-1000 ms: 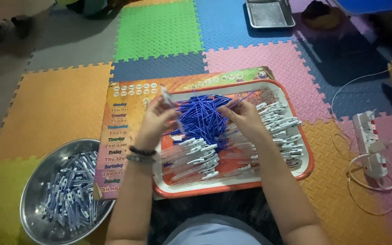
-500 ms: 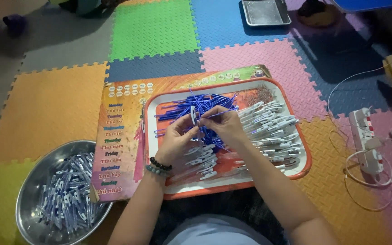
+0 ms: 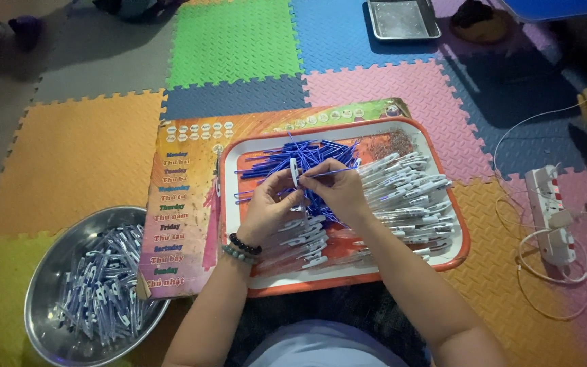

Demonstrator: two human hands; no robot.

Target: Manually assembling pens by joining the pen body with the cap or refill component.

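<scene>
Over an orange-rimmed tray my two hands meet. My left hand grips a white pen barrel held upright. My right hand pinches a thin blue refill whose tip points at the barrel. A heap of blue refills lies at the tray's far left. White pen barrels lie piled at the right and more pen barrels lie along the near side. Beaded bracelets circle my left wrist.
A metal bowl with several assembled pens stands at the near left. A colourful printed board lies under the tray. A white power strip with cables lies at the right. A metal tray rests at the far edge on foam floor tiles.
My hands have come down closer to me from above the blue refills. The white barrel and refill have stayed in them, and the view has shifted a little.
</scene>
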